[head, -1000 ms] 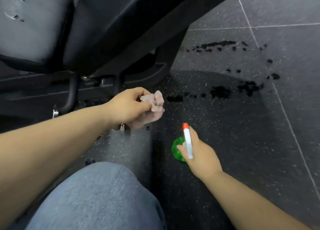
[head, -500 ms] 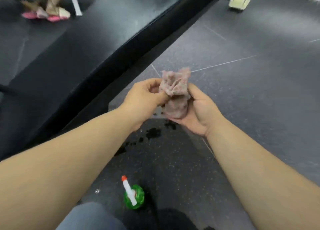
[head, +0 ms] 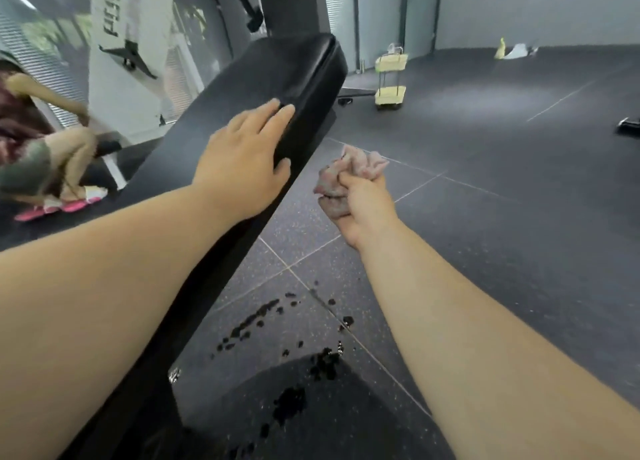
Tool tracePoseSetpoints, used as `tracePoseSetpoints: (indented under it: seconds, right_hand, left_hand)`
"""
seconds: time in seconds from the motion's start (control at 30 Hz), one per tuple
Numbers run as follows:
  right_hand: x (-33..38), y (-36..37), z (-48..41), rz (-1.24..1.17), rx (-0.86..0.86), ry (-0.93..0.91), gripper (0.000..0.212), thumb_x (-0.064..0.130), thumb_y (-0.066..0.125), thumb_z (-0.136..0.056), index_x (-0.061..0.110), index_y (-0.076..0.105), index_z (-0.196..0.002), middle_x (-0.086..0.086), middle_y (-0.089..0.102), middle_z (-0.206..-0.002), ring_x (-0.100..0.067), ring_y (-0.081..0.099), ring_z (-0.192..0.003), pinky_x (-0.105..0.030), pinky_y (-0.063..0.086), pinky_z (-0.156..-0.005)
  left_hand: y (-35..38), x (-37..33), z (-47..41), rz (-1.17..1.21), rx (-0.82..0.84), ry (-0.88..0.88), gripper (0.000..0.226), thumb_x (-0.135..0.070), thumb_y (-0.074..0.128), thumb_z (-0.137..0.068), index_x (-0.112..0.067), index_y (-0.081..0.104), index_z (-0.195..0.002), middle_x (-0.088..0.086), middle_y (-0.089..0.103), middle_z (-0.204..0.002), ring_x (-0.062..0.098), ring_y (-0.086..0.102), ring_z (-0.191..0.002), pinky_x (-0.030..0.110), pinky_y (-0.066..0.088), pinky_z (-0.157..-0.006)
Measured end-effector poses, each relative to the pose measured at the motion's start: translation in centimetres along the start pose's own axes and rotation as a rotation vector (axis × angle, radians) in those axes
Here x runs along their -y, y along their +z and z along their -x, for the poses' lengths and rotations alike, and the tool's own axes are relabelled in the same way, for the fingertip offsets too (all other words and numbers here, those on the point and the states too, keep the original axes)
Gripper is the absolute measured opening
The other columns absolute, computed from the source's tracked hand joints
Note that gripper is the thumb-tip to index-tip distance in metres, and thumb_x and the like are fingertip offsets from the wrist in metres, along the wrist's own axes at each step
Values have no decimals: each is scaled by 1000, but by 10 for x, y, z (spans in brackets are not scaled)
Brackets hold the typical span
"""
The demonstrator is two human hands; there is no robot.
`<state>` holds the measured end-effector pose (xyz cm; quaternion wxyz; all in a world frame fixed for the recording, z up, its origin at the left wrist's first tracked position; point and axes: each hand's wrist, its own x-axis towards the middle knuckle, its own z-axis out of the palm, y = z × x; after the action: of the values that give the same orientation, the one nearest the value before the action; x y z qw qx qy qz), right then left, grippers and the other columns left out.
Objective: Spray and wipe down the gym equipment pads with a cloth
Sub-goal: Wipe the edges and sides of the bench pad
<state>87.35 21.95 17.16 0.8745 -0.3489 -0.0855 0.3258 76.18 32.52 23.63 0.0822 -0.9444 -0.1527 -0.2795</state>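
We have passed the cloth (head: 349,168) across: half a second ago both hands were bunching it together, and a second ago our left hand alone carried it while the right set down the spray bottle. Now our right hand (head: 363,203) clenches the crumpled pink cloth on its own, holding it in the air over the floor, just off the right edge of the bench pad (head: 284,68) and not touching it. Our left hand (head: 242,161) has let go and lies flat with straight fingers on the pad, near that right edge and toward the far end. The bottle is no longer in view. Dark wet drops (head: 259,317) spot the floor tiles below the pad's near end.

We judge that the spraying is over for this pad and the wipe is about to start: the left hand seems to steady the bench, and the cloth has yet to come onto the surface.
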Motion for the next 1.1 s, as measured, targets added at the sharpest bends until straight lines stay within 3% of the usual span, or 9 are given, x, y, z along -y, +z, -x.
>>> tracePoseSetpoints:
  seconds: [0.1,0.23,0.37,0.5,0.63,0.7,0.83,0.97,1.1]
  right_hand:
    - [12,18,-41,46,-68,105,22,17,44,-104,27,47,-123,-4,63,-86,-11,60,-54,-24,54,-51]
    - [22,33,-80,277,-74,214,23,38,46,-102,23,46,-119,-13,48,-70,-12,38,-36,-15,27,-33]
    - [30,34,-95,184,13,188,24,26,52,-95,16,49,-74,-7,42,-69,-12,30,-48,-19,23,-52]
    - [50,23,-93,-139,231,286,15,7,41,-72,14,52,-80,-4,50,-68,-11,46,-54,-18,36,-52]
    - [27,14,-96,142,136,159,10,9,50,-96,8,58,-89,-3,60,-62,-7,47,-44,-15,26,-34]
    - [11,26,-98,208,54,49,17,28,58,-96,13,60,-90,-1,58,-62,-8,43,-46,-19,30,-44]
    - [4,46,-101,-211,109,86,34,35,61,-94,9,66,-115,-7,72,-90,-17,68,-82,-29,55,-76]
    - [-19,37,-95,-317,239,140,18,26,60,-94,14,64,-82,-5,68,-68,-13,66,-65,-28,54,-75]
    - [-65,18,-75,-257,397,271,27,17,65,-73,18,67,-100,-5,71,-93,-16,66,-85,-25,53,-80]
  left_hand:
    - [18,9,1,-12,-82,30,69,-23,58,-92,-14,29,-153,8,30,-158,30,31,-138,47,31,-111]
    - [28,10,0,-51,-150,40,68,-21,62,-88,-11,35,-149,10,37,-154,29,33,-132,51,37,-104]
    - [26,9,0,-75,-140,39,66,-30,51,-88,-13,34,-149,9,37,-154,28,35,-131,52,41,-101]
    - [27,9,-1,-83,-147,42,65,-31,48,-88,-12,35,-148,9,38,-153,28,36,-130,53,42,-99]
    - [30,9,0,-92,-173,51,65,-30,49,-88,-12,36,-148,10,39,-153,28,37,-130,52,42,-98]
    - [31,10,0,-97,-186,56,65,-30,49,-88,-12,36,-148,9,39,-153,28,37,-130,51,41,-99]
    - [34,12,-1,-105,-213,56,65,-29,50,-88,-12,35,-149,9,38,-154,29,38,-132,51,40,-102]
    - [36,13,-1,-106,-226,58,65,-29,51,-88,-13,35,-149,8,38,-154,28,37,-132,50,39,-102]
    - [35,14,0,-115,-220,56,66,-30,50,-88,-13,33,-150,7,36,-155,29,38,-133,48,39,-103]
